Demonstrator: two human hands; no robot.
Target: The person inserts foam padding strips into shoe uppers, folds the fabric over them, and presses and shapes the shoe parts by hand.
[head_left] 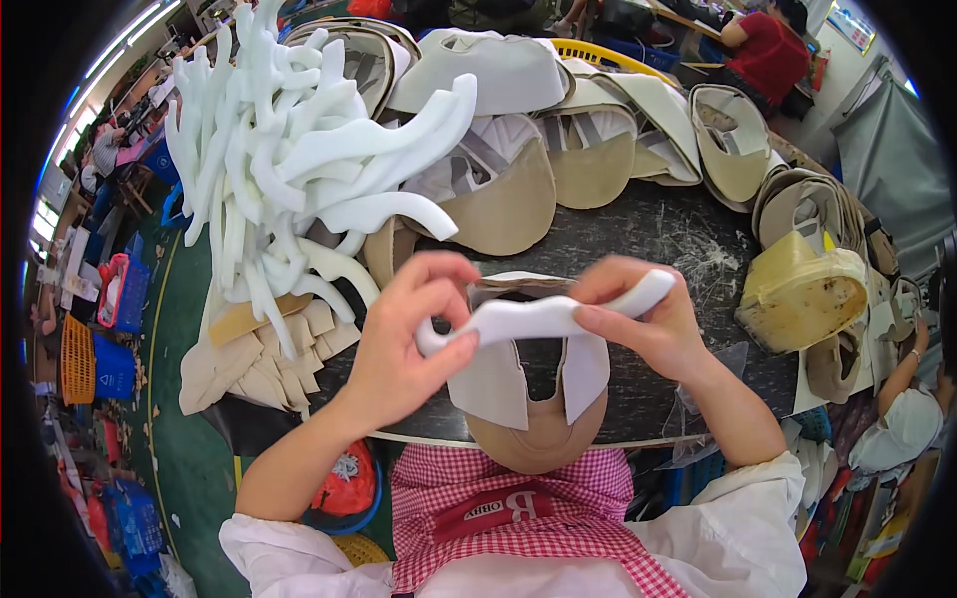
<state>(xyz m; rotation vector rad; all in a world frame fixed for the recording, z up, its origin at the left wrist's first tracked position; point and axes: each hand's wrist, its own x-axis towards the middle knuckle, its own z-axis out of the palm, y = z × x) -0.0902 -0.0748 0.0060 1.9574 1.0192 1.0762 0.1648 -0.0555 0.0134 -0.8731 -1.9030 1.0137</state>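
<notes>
Between both hands stretches a curved white foam strip (533, 317), held level above a shoe upper. My left hand (414, 324) pinches its left end between thumb and fingers. Nearer its right end, my right hand (643, 319) grips the strip with thumb and fingers, and the tip sticks out past them. Below lies the beige and white shoe upper (538, 439), at the table's near edge, its toe pointing toward me. The strip and my fingers hide part of its back collar.
A tall heap of white foam strips (269, 149) stands at the left, beside stacked beige pieces (269, 354). Several shoe uppers (498, 199) line the far side of the dark table (648, 234). A yellowish, stained tub (805, 289) sits right. Other people work beyond.
</notes>
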